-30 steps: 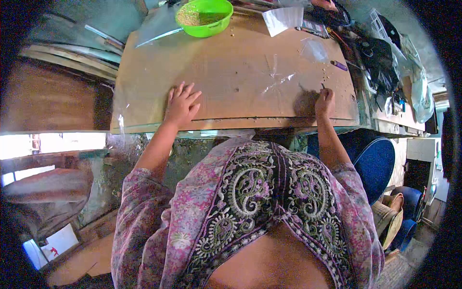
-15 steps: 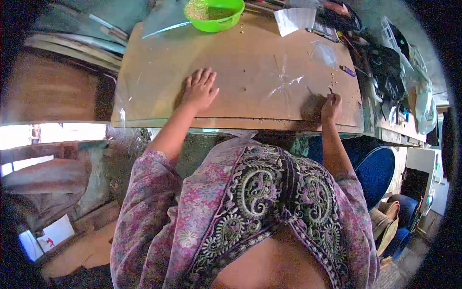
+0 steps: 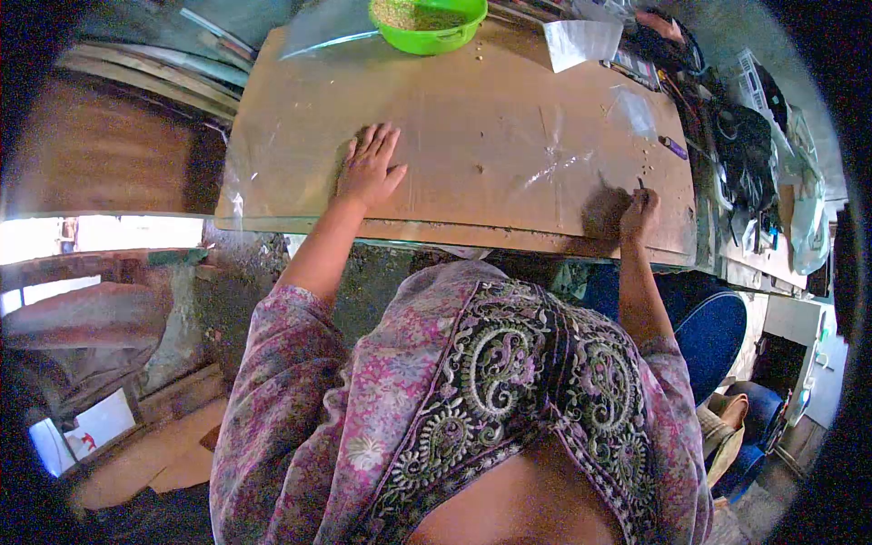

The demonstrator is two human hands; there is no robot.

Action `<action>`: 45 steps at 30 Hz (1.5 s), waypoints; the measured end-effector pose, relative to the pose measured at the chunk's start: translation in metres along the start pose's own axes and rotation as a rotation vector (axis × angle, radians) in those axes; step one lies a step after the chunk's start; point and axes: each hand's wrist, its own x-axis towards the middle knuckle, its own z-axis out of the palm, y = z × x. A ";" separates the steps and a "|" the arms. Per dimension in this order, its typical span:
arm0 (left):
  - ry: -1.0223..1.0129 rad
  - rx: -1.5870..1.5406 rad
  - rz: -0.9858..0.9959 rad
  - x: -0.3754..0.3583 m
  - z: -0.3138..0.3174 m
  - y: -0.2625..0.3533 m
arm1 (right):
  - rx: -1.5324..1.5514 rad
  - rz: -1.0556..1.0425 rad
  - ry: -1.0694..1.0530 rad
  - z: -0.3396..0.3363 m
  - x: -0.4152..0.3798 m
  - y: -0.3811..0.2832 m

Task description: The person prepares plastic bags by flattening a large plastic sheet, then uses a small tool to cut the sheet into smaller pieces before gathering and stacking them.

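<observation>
My left hand (image 3: 369, 171) lies flat on the brown tabletop (image 3: 427, 195), palm down with the fingers stretched out, and holds nothing. Near the table's right front corner, my right hand (image 3: 640, 218) is closed on a small thin dark stick-like thing (image 3: 641, 184); its short tip pokes out above the fingers, and its kind cannot be made out. Just beyond that hand lie several small pale grains (image 3: 646, 166). A purple lighter (image 3: 673, 148) rests a little farther off, by the table's right edge.
At the far edge stands a green bowl (image 3: 440, 43) of yellowish grains. A white sheet of paper (image 3: 583, 45) and a clear plastic bag (image 3: 636, 113) lie at the back right. Dark bags (image 3: 740, 136) crowd the right side. A blue chair (image 3: 713, 331) stands below the table.
The view has turned slightly, shifting the table to the right in the picture. My left hand has slid a little leftward over the table; my right hand stays at the same spot.
</observation>
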 end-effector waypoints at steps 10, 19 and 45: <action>-0.014 0.096 0.020 0.007 0.001 -0.003 | -0.085 -0.023 0.041 0.001 0.001 0.000; -0.064 0.104 0.038 0.011 0.002 -0.006 | -0.107 -0.060 0.040 0.005 0.002 0.012; -0.102 0.123 0.082 0.016 -0.001 -0.008 | 0.287 -0.162 0.155 0.027 0.007 0.040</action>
